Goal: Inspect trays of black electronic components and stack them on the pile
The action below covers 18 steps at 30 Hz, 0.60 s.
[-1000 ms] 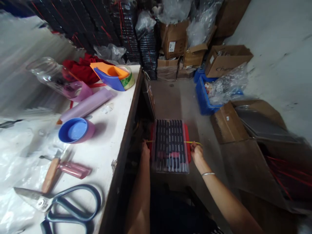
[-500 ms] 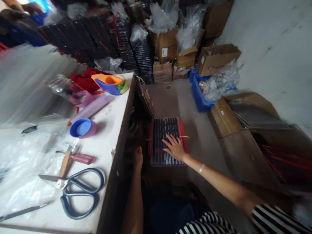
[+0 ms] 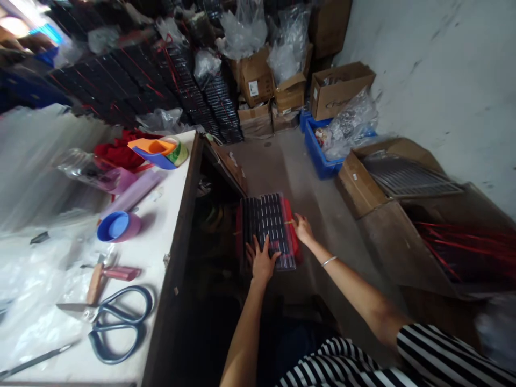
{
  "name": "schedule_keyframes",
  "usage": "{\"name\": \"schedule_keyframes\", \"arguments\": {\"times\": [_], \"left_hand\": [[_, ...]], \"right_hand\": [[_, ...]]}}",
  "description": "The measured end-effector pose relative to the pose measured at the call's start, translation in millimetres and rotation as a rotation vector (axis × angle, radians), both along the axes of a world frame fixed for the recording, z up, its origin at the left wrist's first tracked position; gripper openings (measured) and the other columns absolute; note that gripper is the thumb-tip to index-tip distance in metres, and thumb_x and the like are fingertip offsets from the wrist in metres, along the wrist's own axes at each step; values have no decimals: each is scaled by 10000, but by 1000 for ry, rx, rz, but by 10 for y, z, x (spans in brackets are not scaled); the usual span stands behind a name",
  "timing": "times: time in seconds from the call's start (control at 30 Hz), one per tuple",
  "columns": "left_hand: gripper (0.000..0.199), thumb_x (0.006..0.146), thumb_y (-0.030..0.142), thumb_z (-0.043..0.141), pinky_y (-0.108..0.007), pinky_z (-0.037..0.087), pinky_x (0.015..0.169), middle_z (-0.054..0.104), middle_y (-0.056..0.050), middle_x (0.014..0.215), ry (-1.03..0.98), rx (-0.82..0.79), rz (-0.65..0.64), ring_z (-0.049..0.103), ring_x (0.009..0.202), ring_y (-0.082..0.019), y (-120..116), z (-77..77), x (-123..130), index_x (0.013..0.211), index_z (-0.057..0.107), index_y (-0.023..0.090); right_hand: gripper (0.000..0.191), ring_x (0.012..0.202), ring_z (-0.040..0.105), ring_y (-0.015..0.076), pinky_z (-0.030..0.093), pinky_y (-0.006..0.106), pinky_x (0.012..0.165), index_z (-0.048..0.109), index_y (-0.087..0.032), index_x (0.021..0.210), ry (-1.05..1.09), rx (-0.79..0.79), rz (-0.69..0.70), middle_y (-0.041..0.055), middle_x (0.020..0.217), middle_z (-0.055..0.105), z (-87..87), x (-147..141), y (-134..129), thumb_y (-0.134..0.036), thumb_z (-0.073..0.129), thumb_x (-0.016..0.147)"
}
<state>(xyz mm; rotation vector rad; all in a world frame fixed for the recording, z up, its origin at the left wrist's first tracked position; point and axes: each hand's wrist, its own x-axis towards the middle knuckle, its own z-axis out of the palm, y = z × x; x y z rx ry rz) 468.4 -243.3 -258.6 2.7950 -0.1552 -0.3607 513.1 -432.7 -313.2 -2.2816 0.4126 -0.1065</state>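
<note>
A clear plastic tray [image 3: 262,212] with rows of dark pieces lies low beside the table, on top of something red [image 3: 291,231]. My left hand [image 3: 262,260] rests on the tray's near part with its fingers spread. At the tray's right edge is my right hand [image 3: 302,228], its fingers bent and pressed together by the end of a yellow strap [image 3: 288,222]. The hand seems to pinch that strap.
On the white table [image 3: 161,231] at left lie scissors [image 3: 116,322], a blue and pink cup [image 3: 118,226], tape rolls and plastic film. Cartons [image 3: 363,185] and a blue crate [image 3: 322,166] stand at right. Wrapped dark stacks [image 3: 221,102] line the back.
My left hand has moved right and onto the tray, fingers spread. My right hand has left the tray's top for its right edge, and its fingers have closed. The view has shifted slightly.
</note>
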Motion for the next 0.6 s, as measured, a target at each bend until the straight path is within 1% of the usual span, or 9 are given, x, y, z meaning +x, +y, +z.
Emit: {"name": "schedule_keyframes", "arguments": {"times": [0.1,0.17,0.23,0.37,0.5,0.6], "left_hand": [[731,742,577,568,-613,193,1039,149,-158,1525,24,64,0,122,1354,-458,-45,32,51,1387,355,308],[751,724,593,574,-609,217,1031,164,-167,1520,45,87,-6,152,1344,-469,-51,54,65,1387,355,316],[774,710,608,577,-608,232,1024,163,-176,1518,62,103,-6,164,1337,-480,-44,66,68,1390,347,317],[801,699,634,564,-600,226,1033,148,-162,1525,77,121,-2,153,1342,-471,-27,65,60,1399,316,336],[815,691,597,610,-597,213,1041,127,-149,1532,88,122,6,125,1345,-474,-26,49,60,1401,305,339],[817,695,570,626,-591,180,1055,104,-145,1537,107,104,16,86,1348,-480,-26,28,61,1405,300,330]], "right_hand": [[328,942,588,200,514,405,779,539,-166,1155,96,112,51,80,1142,570,-168,36,-363,-338,549,876],[329,936,590,201,515,402,773,542,-162,1150,151,154,86,76,1134,573,-238,35,-508,-340,552,874],[325,940,589,207,514,402,777,549,-163,1142,198,162,110,72,1134,574,-274,14,-597,-345,550,873],[324,950,585,213,510,408,787,551,-164,1141,250,109,116,70,1141,572,-283,-79,-735,-349,546,875],[325,939,589,205,514,403,776,546,-162,1145,237,19,114,73,1134,574,-246,-162,-867,-342,551,874],[329,958,583,204,510,412,791,537,-170,1161,174,-76,115,82,1158,564,-164,-162,-833,-335,548,876]]}}
